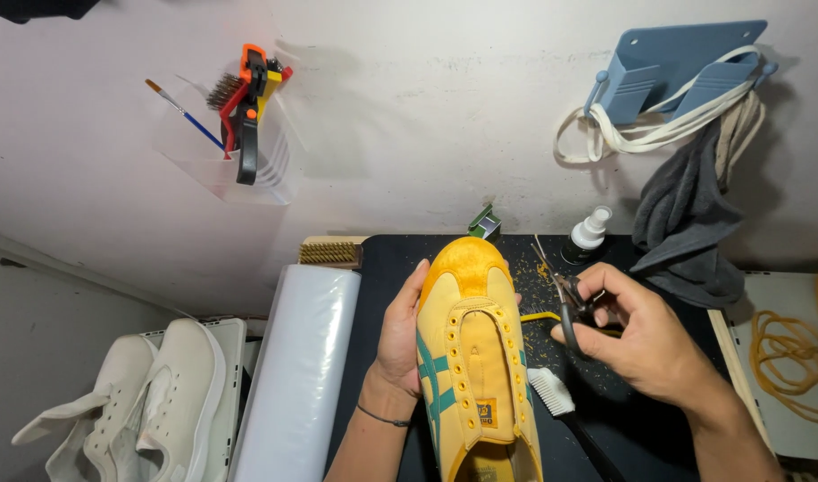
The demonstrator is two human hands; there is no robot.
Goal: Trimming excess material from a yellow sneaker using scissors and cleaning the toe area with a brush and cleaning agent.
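Two hands work over a black mat (632, 428). Left hand (398, 335) grips a yellow shoe (471, 348); right hand (646, 339) is closed around scissors (565, 303).

My left hand (398, 335) sits at centre frame, palm cupped, fingers stretched upward. My right hand (646, 335), right of centre, is curled tight, forearm running to the lower right corner.

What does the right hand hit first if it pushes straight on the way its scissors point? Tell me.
The right hand aims its small scissors up and left, toward the toe of the yellow shoe held by the left hand. It would likely meet the shoe's toe side first, though depth is unclear.
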